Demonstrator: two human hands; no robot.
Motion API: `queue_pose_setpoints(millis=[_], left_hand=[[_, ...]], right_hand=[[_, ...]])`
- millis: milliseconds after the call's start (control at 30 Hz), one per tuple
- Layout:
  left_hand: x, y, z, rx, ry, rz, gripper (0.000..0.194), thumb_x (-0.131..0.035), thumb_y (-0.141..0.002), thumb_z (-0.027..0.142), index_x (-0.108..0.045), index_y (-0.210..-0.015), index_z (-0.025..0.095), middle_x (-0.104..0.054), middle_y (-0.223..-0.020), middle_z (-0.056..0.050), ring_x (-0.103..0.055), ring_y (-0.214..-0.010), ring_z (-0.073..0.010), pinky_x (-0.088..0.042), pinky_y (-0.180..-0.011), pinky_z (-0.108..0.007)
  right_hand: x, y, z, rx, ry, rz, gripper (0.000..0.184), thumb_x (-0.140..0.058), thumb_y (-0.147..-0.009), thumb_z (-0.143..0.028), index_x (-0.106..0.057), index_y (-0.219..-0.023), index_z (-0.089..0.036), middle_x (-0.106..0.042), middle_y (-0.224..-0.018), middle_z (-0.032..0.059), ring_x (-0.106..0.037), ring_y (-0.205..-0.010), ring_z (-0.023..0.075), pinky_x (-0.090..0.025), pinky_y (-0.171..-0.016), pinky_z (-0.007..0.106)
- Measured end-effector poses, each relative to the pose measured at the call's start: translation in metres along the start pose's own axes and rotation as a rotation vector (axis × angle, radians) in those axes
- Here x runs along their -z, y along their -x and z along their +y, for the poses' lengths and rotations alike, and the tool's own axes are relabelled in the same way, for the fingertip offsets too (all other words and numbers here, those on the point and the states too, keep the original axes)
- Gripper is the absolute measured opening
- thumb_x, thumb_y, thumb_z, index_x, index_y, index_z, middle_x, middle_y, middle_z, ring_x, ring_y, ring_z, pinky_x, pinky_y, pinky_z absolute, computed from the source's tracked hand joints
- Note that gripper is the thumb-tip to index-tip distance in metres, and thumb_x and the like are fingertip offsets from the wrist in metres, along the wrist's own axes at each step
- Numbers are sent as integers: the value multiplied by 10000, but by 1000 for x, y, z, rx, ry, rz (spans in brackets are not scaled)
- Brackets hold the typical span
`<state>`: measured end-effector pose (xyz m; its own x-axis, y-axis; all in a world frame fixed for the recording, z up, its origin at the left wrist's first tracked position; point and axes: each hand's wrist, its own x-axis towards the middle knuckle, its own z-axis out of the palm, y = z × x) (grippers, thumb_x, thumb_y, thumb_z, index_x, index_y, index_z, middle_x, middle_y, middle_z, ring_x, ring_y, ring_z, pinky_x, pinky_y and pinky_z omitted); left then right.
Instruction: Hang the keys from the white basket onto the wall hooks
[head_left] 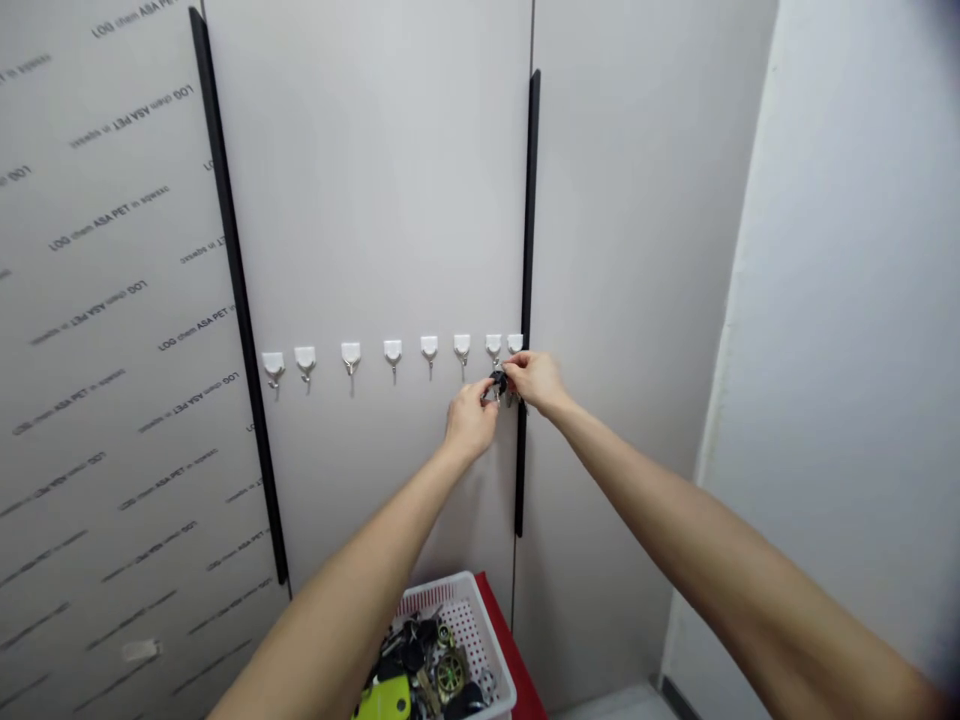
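Both my hands meet near the right end of a row of white adhesive hooks (429, 347) on a pale cabinet door. My left hand (472, 418) pinches a small bunch of keys (498, 381) with a black part, just below the second hook from the right (493, 345). From the right, my right hand (534, 380) has its thumb and fingertips closed on the upper part of the same bunch. Whether the key ring touches the hook is too small to tell. The hook farthest right (515, 343) sits just above my right fingertips.
Below stands a white plastic basket (491, 650) filled with keys, key fobs and a yellow-green item (384, 698). It rests on a red surface (517, 660). Long black handles (238, 290) run down the cabinet doors. A white wall (840, 330) rises on the right.
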<state>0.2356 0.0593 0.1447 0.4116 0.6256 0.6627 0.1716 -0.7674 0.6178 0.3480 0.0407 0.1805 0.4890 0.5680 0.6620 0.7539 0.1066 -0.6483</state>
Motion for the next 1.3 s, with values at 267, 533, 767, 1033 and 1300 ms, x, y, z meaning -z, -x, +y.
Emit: queue_pose_setpoints(millis=[267, 533, 767, 1033, 1300], left_hand=[[-5, -18, 1, 107, -71, -47, 354, -417, -632, 120, -468, -980, 157, -540, -931, -64, -492, -777, -140, -361, -728, -269], [8, 16, -29, 193, -53, -90, 376, -431, -627, 122, -458, -1002, 138, -547, -934, -64, -502, -778, -123, -365, -736, -241], [26, 122, -114, 385, -159, -225, 312, -412, -645, 129, -491, -947, 126, -547, -926, -55, -502, -768, -109, -373, -732, -221], [27, 216, -164, 286, -506, -487, 290, -408, -640, 148, -520, -906, 173, -545, -917, -53, -460, -865, -159, -327, -779, -259], [19, 212, -173, 259, -642, -560, 325, -341, -677, 147, -480, -955, 239, -550, -896, -35, -471, -837, -160, -338, -725, -278]], right_hand=[[-5, -20, -5, -29, 220, 41, 135, -445, -579, -161, -573, -613, -137, -563, -502, 25, -527, -510, 104, -398, -520, 196], [-9, 0, 6, -10, 113, 99, 260, -387, -603, -119, -558, -799, -115, -592, -630, 33, -536, -587, 96, -398, -605, 208], [-58, 140, 51, 45, 94, -315, 227, -404, -616, -153, -563, -775, -120, -591, -726, 49, -515, -609, 101, -393, -614, 221], [-117, 248, 82, 132, 241, -853, 264, -392, -611, -90, -579, -792, -131, -579, -799, 66, -499, -740, 132, -354, -696, 211], [-138, 255, 81, 83, 348, -807, 255, -440, -638, -256, -562, -849, -184, -519, -829, 64, -469, -765, 157, -341, -684, 251]])
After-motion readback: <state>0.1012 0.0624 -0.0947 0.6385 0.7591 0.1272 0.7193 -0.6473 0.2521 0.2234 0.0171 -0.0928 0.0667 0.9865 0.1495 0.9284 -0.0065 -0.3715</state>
